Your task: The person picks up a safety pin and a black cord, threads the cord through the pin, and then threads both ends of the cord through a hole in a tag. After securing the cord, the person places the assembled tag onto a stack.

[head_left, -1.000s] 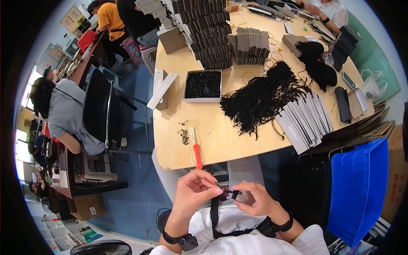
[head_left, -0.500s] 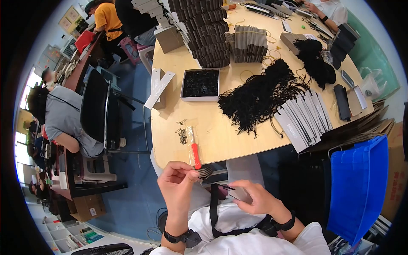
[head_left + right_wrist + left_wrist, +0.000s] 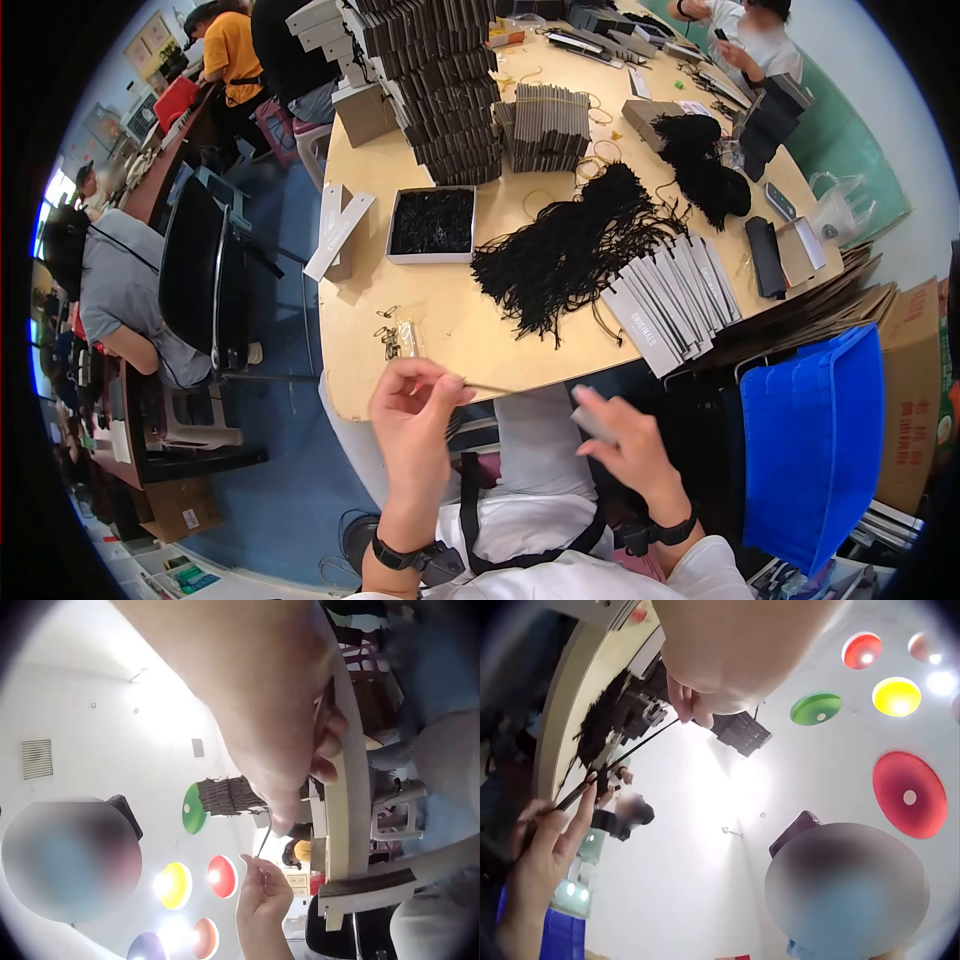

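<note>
Black and thin, the cord [image 3: 492, 388] began at the lower left of centre in the head view, where the left hand [image 3: 412, 405] pinched one end between thumb and forefinger, the other fingers loosely curled behind. That grip was closed on the cord alone. From there the cord ran nearly level toward the right, its long axis crossing the frame from hand to hand, drawn straight rather than slack. The left wrist view showed the same line, slanting down from the left fingertips to the other hand.

At the far end the right hand [image 3: 625, 450], lower right of centre, held a small grey tag [image 3: 592, 425] nipped between thumb and fingers, and the cord met the tag there. How it was fastened was too small to tell. The tag lay in the right hand's grip, so that hand was the nearer to it. The left hand stood well apart from it.

Both hands hung over the lap, just below the rounded edge of the desk [image 3: 470, 320], with open room between them and to the left. Further right, a blue crate [image 3: 810, 450] stood near the right forearm. On the desk above lay a heap of black cords [image 3: 560, 255] and, to its right, a fan of grey tags [image 3: 675, 295].
</note>
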Action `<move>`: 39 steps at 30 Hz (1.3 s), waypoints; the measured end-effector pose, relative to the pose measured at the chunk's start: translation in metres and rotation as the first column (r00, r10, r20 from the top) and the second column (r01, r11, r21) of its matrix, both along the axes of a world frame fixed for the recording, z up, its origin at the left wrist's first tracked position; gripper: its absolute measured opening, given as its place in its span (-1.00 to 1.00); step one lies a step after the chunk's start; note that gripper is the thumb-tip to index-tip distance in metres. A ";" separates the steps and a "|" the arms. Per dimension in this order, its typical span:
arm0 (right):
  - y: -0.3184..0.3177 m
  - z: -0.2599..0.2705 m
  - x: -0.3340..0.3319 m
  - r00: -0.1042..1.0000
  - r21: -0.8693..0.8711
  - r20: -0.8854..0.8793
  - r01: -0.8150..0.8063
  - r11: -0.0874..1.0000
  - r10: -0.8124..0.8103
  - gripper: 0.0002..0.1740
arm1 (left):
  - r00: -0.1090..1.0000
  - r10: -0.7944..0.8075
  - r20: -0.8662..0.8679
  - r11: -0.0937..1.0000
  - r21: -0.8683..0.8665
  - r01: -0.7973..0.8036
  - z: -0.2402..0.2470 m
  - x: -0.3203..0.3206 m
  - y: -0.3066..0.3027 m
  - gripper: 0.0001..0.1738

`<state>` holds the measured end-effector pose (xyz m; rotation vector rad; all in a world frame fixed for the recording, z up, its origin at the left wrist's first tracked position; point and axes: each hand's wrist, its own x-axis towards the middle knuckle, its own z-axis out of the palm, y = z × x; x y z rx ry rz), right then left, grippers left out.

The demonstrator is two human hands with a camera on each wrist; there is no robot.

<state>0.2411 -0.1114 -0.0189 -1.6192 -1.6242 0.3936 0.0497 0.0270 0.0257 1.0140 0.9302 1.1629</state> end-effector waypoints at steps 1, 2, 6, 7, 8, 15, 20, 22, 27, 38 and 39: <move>0.001 0.008 0.007 0.996 -0.014 0.045 0.078 0.997 -0.077 -0.32 | 0.994 -0.038 0.105 0.996 -0.075 0.046 -0.002 0.008 0.000 -0.85; 0.002 0.014 0.014 0.978 -0.002 0.124 0.168 0.986 -0.167 -0.37 | 0.975 -0.068 0.211 0.985 -0.143 0.100 -0.004 0.016 0.000 -0.85; 0.016 0.011 0.029 0.860 0.123 0.109 0.486 0.866 -0.498 -0.59 | 0.911 -0.095 0.402 0.932 -0.286 0.223 -0.009 0.041 0.011 -0.84; 0.019 0.010 0.032 0.860 0.130 0.113 0.484 0.865 -0.498 -0.59 | 0.908 -0.096 0.408 0.933 -0.280 0.225 -0.011 0.046 0.014 -0.84; 0.022 0.010 0.035 0.828 0.155 0.231 0.488 0.859 -0.512 -0.65 | 0.910 -0.048 0.413 0.941 -0.287 0.180 -0.012 0.052 0.014 -0.83; 0.047 0.005 0.041 0.640 0.210 0.489 0.573 0.792 -0.592 -0.69 | 0.905 -0.144 0.400 0.962 -0.158 0.223 -0.022 0.076 0.012 -0.62; 0.061 0.008 0.040 0.614 0.244 0.570 0.508 0.826 -0.545 -0.71 | 0.962 -0.053 0.270 0.997 -0.043 0.067 0.002 0.052 0.000 -0.67; 0.067 0.010 0.038 0.614 0.228 0.578 0.511 0.829 -0.537 -0.73 | 0.979 -0.048 0.196 0.999 -0.013 0.052 0.016 0.031 -0.002 -0.70; 0.084 0.014 0.035 0.640 0.268 0.543 0.481 0.834 -0.544 -0.72 | 0.986 0.042 -0.164 0.978 0.207 -0.007 0.013 -0.020 0.005 -0.86; 0.131 0.011 -0.010 0.944 0.070 0.330 0.002 0.998 -0.026 -0.93 | 0.699 0.280 -0.658 0.927 0.374 -0.019 -0.041 -0.069 0.032 -0.82; 0.132 0.015 -0.016 0.944 0.069 0.328 -0.008 0.998 -0.015 -0.93 | 0.649 0.321 -0.690 0.899 0.438 0.021 -0.044 -0.068 0.036 -0.80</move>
